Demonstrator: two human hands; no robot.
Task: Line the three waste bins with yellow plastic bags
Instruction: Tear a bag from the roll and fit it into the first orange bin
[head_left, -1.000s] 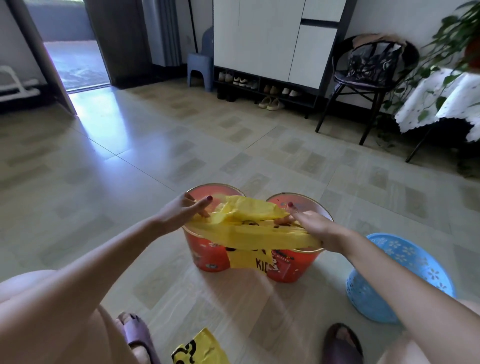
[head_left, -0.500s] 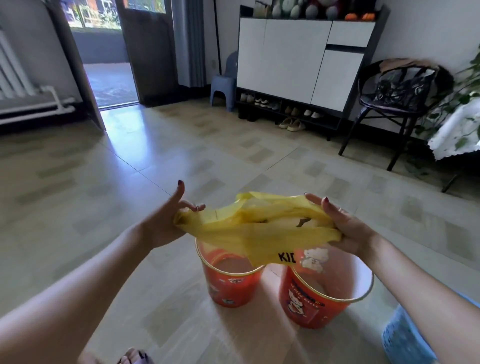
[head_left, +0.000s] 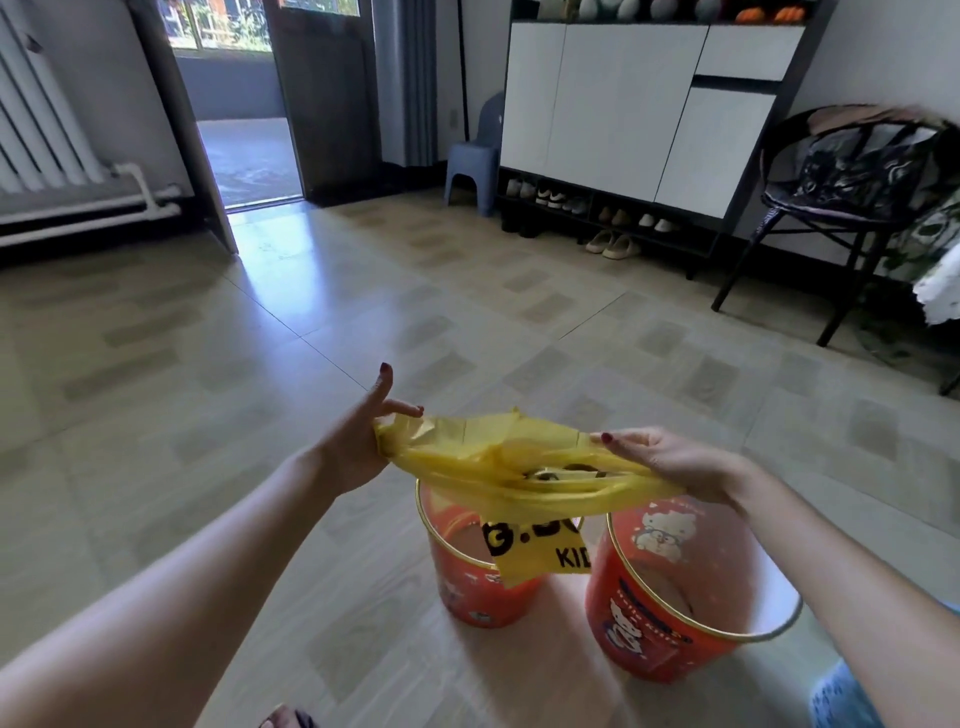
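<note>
Yellow bag (head_left: 519, 470) stretched above two orange bins (head_left: 483, 582), 6 o'clock in view. L hand (head_left: 358, 447) pinches one end, R hand (head_left: 670, 460) clamps the other. Risk — thin film could tear, or slip the L pinch, if stretched harder.

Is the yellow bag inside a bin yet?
No. Both hands, left hand and right hand, hold the yellow bag above the orange bins.

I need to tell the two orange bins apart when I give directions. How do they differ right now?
The left orange bin stands farther from the person and looks smaller; the right orange bin is nearer and looks larger. The yellow bag hangs over the left bin's mouth, while the right bin's mouth shows mostly open. Both are orange, gold-rimmed, printed and unlined.
</note>
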